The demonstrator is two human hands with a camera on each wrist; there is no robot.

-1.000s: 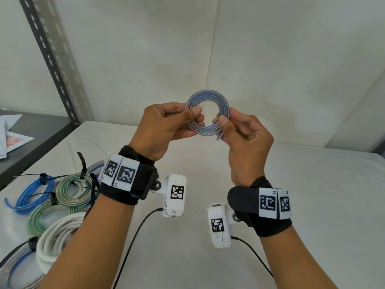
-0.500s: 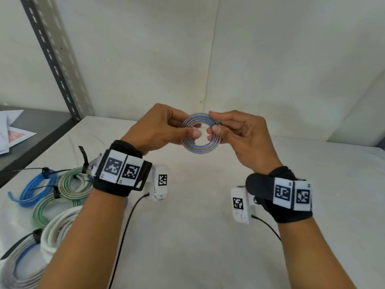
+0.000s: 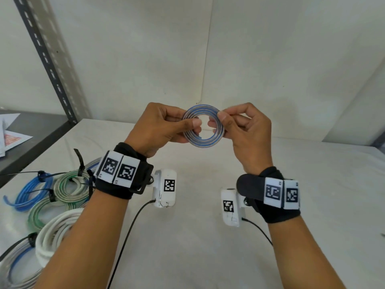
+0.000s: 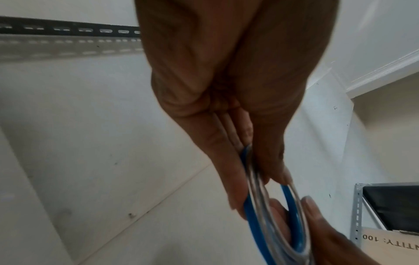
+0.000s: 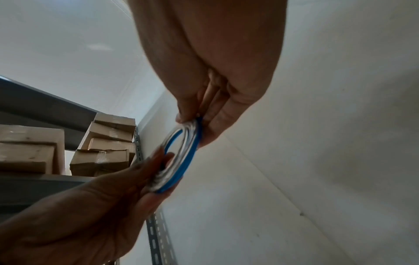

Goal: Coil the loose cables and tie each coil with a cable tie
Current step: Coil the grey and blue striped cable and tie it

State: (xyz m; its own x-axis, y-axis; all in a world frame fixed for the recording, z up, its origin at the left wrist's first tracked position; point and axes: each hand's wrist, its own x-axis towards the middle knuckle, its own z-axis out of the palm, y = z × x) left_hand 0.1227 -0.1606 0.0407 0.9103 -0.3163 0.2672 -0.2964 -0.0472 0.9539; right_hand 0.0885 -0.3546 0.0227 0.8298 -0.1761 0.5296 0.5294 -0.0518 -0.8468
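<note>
A small blue-and-grey cable coil [image 3: 205, 140] hangs in the air above the white table [image 3: 312, 184], upright and facing me. My left hand [image 3: 192, 126] pinches its left side between thumb and fingers. My right hand [image 3: 221, 122] pinches its right side the same way. A cut cable end sticks out on the inner lower edge. The left wrist view shows the coil [image 4: 260, 215] edge-on between my left fingers. In the right wrist view the coil [image 5: 183, 157] sits between both hands. No cable tie is on this coil.
Several coiled cables lie at the table's left: a blue coil [image 3: 31, 195], green-striped coils [image 3: 68, 184], a white coil [image 3: 52, 236], with black cable ties [image 3: 80, 163] on them. A grey shelf [image 3: 37, 126] with papers stands at the far left. Walls close off the back.
Both hands have turned and shifted the coil, dipping lower and then lifting it again. The right hand's pinch has moved from the coil's bottom to its upper right side.
</note>
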